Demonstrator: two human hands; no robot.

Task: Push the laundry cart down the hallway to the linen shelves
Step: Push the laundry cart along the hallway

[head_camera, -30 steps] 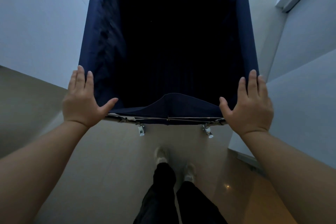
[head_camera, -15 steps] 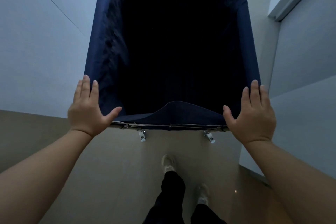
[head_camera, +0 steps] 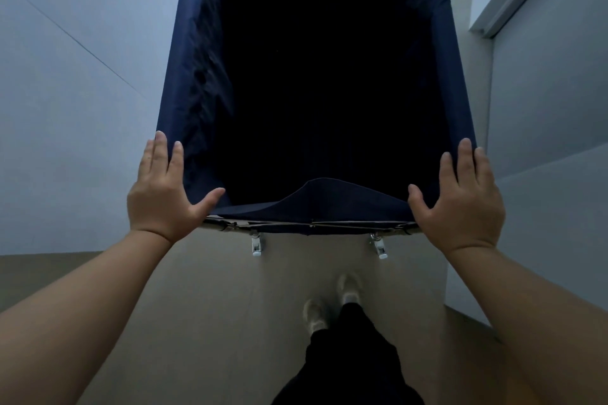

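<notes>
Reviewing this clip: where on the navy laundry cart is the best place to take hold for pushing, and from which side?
Grip the laundry cart at its two near corners, from behind. The left hand and right hand rest there, where the metal frame gives firm support; the fabric between sags.

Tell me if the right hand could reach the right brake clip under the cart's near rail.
Probably yes. The right hand rests on the cart corner, just above and right of the clip, with only bare floor around it. It would have to leave the rail.
</notes>
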